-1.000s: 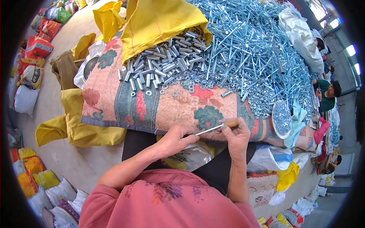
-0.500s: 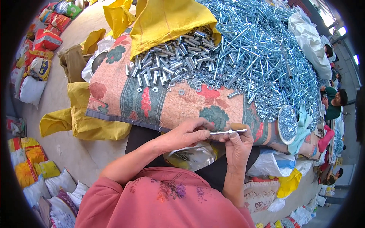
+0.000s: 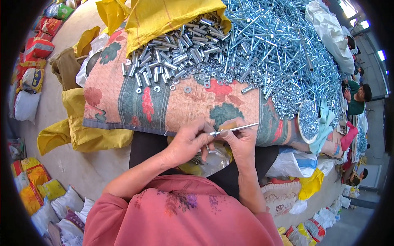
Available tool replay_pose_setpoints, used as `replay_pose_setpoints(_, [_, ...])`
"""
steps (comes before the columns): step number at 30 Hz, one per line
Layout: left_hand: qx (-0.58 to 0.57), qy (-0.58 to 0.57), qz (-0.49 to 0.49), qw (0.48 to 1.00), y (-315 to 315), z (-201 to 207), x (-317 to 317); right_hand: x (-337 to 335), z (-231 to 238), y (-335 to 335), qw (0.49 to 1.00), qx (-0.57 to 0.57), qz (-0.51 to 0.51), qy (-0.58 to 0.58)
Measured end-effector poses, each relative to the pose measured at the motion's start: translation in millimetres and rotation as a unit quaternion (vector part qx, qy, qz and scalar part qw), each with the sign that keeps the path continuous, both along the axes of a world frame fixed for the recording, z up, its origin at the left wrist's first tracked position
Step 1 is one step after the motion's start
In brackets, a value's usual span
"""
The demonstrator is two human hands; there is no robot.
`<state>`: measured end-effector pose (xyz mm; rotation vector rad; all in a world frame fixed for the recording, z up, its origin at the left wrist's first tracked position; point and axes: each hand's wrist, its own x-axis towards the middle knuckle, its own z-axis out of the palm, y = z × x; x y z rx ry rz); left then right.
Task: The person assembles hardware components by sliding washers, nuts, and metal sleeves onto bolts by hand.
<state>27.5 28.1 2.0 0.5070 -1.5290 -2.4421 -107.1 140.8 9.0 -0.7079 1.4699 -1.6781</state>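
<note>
Over a floral cloth (image 3: pixel 180 104) heaped with bolts (image 3: pixel 283 49) and sleeves (image 3: pixel 180 53), on a concrete floor (image 3: pixel 53 119) ringed by sacks (image 3: pixel 39 47), both hands' fingers (image 3: pixel 205 137) pinch a long bolt (image 3: pixel 236 129) at the cloth's near edge.

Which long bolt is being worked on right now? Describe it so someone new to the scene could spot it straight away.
Start at the flowered pink cloth heaped with silver metal hardware, then drop to its near edge, where both hands meet. The long silver bolt lies level between the left hand and the right hand, its tip poking out to the right. Unlike the loose bolts in the pile, it is the only one held.
</note>
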Motion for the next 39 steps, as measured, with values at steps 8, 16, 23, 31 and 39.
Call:
replay_pose_setpoints(8, [-0.016, 0.012, -0.009, 1.0, -1.9, 1.3, -0.1, -5.6, 9.5, 3.0, 0.999, -0.005, -0.027, -0.023])
replay_pose_setpoints(16, [0.013, -0.003, -0.038, 0.999, -6.3, 3.3, -0.5, -13.1, 14.1, 8.2, 0.998, 0.032, 0.049, 0.01])
replay_pose_setpoints(23, [0.057, -0.036, -0.027, 0.997, -5.2, 3.9, 0.2, -23.5, 10.6, 12.3, 0.995, 0.039, 0.089, -0.036])
replay_pose_setpoints(31, [0.142, 0.0, -0.036, 0.989, -12.3, -2.8, 2.2, -21.0, 10.0, 10.5, 0.989, 0.019, 0.149, 0.006])
replay_pose_setpoints(39, [-0.267, -0.057, 0.068, 0.96, 21.1, -5.6, -4.3, 18.5, -0.2, 1.6, 0.995, 0.095, 0.0, -0.018])
